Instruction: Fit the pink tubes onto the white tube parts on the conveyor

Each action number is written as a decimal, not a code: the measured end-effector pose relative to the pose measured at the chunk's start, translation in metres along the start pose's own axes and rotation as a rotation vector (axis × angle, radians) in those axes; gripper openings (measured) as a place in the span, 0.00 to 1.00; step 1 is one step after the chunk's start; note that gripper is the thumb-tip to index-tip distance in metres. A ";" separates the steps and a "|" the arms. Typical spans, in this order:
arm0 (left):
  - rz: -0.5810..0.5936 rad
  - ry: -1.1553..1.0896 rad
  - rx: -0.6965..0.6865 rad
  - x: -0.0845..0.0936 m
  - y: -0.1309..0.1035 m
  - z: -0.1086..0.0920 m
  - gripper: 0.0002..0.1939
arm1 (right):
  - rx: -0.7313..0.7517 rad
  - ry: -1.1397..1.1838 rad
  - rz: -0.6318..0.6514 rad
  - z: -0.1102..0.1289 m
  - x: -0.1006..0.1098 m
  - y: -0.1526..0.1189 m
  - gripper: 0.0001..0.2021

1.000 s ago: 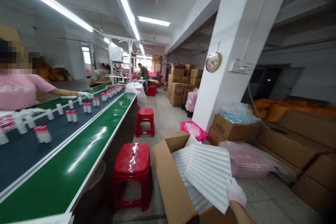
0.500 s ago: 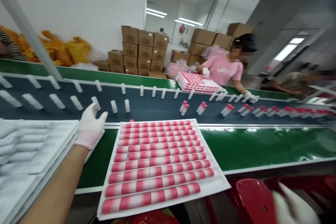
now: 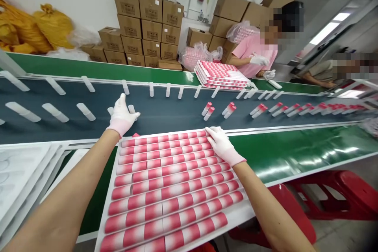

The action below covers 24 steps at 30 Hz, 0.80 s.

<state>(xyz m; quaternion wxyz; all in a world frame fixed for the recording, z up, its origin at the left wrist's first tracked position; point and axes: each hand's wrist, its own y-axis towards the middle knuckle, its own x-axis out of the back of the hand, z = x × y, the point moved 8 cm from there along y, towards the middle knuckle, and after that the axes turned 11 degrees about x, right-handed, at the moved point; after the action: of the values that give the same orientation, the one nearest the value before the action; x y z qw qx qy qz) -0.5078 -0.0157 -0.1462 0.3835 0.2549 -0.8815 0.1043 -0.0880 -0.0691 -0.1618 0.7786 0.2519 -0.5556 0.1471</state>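
Observation:
My left hand [image 3: 122,116], in a white glove, reaches over the dark conveyor belt [image 3: 174,116]. Its thumb is spread from the fingers, near a small white tube [image 3: 132,109]; I see nothing held. In front of me lies a white tray [image 3: 236,214] with several rows of red-and-white tubes [image 3: 174,173] laid end to end. At the tray's far right corner is my right hand [image 3: 221,143], also gloved, with thumb and fingers closed around the end of the farthest row. The end tube there is partly hidden by the fingers.
White tubes [image 3: 85,112] stand along the belt at left, red-topped ones [image 3: 228,109] at right. White trays [image 3: 26,181] are stacked at left. Across the belt, a co-worker [image 3: 254,55] stands by stacked trays [image 3: 221,76]. Red stools [image 3: 351,193] stand at right.
My right hand has come from the lower right to the tray's far right corner. My left hand has shifted right along the belt. The co-worker's hands have drawn together.

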 end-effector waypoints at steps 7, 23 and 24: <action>0.148 -0.078 0.052 -0.044 0.023 0.018 0.31 | -0.093 0.123 -0.030 -0.016 0.011 0.008 0.07; 0.625 -0.244 -0.200 -0.004 -0.133 -0.072 0.24 | 0.024 1.099 -0.289 0.115 0.053 0.071 0.20; 0.642 -0.198 -0.182 -0.003 -0.146 -0.074 0.22 | 0.054 1.095 -0.258 0.123 0.055 0.073 0.19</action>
<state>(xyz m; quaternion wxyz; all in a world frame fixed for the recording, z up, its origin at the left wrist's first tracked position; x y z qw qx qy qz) -0.3825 -0.1102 -0.0991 0.2648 -0.0616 -0.9554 0.1152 -0.2042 -0.0800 -0.0623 0.9583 0.2245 -0.0313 0.1742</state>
